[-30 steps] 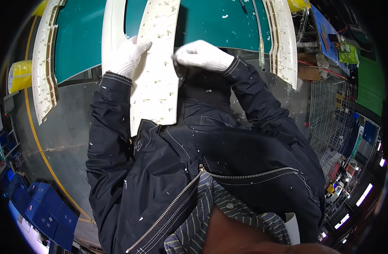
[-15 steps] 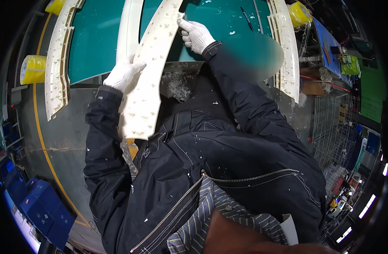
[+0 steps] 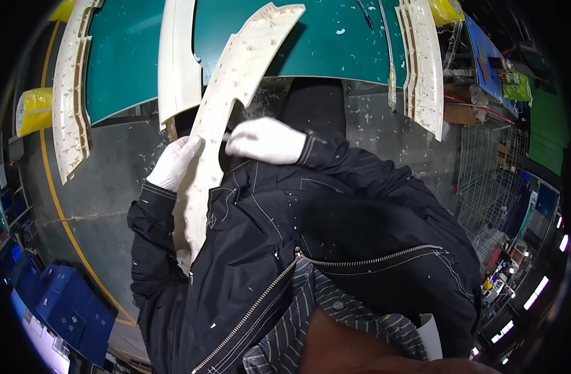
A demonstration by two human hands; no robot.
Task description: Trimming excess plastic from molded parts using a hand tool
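1. Panel point(image 3: 220, 100), long and cream with small studs, slants from over the green surface point(image 3: 323, 47) down to your left side; its lower end sits beside your dark jacket point(image 3: 372, 230).
2. Your left hand point(image 3: 175, 164), white-gloved, grips its left edge; the thumb lies on the studded face.
3. Your right hand point(image 3: 266, 141), also gloved, has curled fingers at its right edge, below a notch; whether they pinch anything, I cannot tell.
4. Another cream piece point(image 3: 176, 56) lies to the left; a dark pen point(image 3: 366, 15) rests farther right.
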